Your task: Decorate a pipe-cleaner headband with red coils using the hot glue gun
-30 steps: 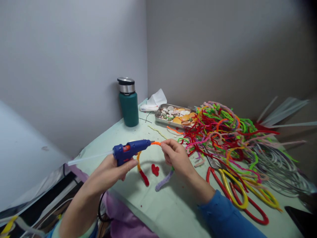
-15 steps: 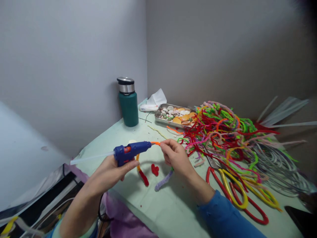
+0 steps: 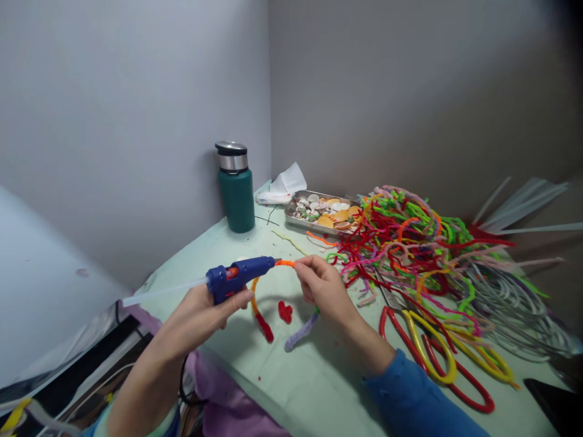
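Observation:
My left hand [image 3: 223, 309] is wrapped round the grip of a blue hot glue gun [image 3: 243, 271], with a clear glue stick [image 3: 164, 292] jutting from its back end. The nozzle points right and meets or nearly meets the orange stretch of a pipe cleaner [image 3: 286, 263]. My right hand [image 3: 321, 285] pinches that pipe cleaner between thumb and fingertips. It seems to form one arch, with a red and yellow leg on the left and a lilac coiled leg on the right; my fingers hide part of it. Beneath the arch lies a small red fuzzy shape [image 3: 285, 312].
Beyond my hands stand a green bottle [image 3: 237, 200] and a metal tray [image 3: 296, 221] of shells. A tangled pile of pipe cleaners [image 3: 410, 237] covers the right side, beside scissors with red and yellow handles [image 3: 430, 352] and grey coils [image 3: 514, 309]. Walls meet behind the table.
The glue gun in my left hand has drawn slightly left, so more of the orange stretch shows between nozzle and fingers. My right hand stays put.

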A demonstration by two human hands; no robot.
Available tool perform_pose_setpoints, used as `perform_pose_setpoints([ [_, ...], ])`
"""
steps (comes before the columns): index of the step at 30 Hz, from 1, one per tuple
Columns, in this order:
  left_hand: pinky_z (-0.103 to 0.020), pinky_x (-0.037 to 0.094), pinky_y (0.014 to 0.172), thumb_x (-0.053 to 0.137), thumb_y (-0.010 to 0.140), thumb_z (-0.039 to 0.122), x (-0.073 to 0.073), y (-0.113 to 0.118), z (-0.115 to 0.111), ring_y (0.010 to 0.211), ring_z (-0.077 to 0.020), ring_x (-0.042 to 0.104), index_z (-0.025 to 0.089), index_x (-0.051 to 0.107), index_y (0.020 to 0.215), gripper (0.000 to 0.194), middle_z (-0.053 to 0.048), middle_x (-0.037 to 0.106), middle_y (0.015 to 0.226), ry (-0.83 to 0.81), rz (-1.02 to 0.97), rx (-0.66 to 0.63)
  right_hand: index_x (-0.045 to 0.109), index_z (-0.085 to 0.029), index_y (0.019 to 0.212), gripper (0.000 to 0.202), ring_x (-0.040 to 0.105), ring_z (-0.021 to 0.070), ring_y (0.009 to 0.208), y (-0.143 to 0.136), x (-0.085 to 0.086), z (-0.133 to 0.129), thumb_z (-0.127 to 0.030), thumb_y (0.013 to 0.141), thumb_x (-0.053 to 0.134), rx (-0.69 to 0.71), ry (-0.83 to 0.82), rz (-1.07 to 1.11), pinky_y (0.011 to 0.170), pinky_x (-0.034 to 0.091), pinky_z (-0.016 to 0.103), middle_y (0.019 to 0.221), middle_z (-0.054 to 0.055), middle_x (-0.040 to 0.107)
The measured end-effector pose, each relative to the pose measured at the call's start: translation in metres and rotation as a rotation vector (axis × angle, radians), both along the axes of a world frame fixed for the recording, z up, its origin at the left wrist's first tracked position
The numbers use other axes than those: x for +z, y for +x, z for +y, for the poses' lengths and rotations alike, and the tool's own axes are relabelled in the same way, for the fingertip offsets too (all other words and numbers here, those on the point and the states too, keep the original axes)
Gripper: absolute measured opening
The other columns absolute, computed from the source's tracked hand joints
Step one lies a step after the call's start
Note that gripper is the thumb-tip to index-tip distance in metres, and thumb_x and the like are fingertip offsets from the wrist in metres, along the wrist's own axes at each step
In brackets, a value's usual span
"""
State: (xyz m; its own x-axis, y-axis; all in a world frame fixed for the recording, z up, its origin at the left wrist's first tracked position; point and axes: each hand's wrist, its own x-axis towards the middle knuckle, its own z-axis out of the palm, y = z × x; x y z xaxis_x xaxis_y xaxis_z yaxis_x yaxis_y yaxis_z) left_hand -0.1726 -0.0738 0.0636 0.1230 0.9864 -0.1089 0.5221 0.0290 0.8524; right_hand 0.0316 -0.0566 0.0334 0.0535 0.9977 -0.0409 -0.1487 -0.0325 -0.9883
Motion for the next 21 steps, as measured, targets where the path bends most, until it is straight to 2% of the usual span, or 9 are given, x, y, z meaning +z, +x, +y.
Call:
perform_pose_setpoints([
  [4,-0.02,0.033,0.041,0.059,0.07,0.046,0.0,-0.002,-0.0003,0.044,-0.012,0.043,0.02,0.064,0.075,0.027,0.003,0.045,0.045,0.001,0.038,-0.021,0.054,-0.018,0.073,0.018,0.028,0.0058,0.04,-0.0007,-0.0007,0.0001,-0.036,0.073,0.06,-0.001,0.002,0.002,0.037,0.023,0.019,0.047,-0.009,0.036],
  [8,-0.021,0.036,0.043,0.06,0.07,0.045,-0.0001,-0.0016,0.0008,0.045,-0.0123,0.043,0.021,0.065,0.078,0.026,0.002,0.048,0.048,0.036,0.021,-0.055,0.054,-0.019,0.073,0.019,0.027,0.0057,0.039,-0.001,-0.0007,0.0004,-0.036,0.073,0.061,0.001,0.002,0.007,0.037,0.022,0.019,0.047,-0.009,0.036],
  [21,-0.021,0.035,0.043,0.059,0.069,0.046,0.0015,0.0005,0.002,0.044,-0.0114,0.04,0.021,0.065,0.076,0.027,0.003,0.042,0.046,0.016,0.051,-0.058,0.053,-0.019,0.073,0.019,0.025,0.0055,0.038,-0.0012,0.0006,0.0,-0.036,0.072,0.061,0.019,-0.008,0.026,0.036,0.019,0.02,0.046,-0.01,0.035],
])
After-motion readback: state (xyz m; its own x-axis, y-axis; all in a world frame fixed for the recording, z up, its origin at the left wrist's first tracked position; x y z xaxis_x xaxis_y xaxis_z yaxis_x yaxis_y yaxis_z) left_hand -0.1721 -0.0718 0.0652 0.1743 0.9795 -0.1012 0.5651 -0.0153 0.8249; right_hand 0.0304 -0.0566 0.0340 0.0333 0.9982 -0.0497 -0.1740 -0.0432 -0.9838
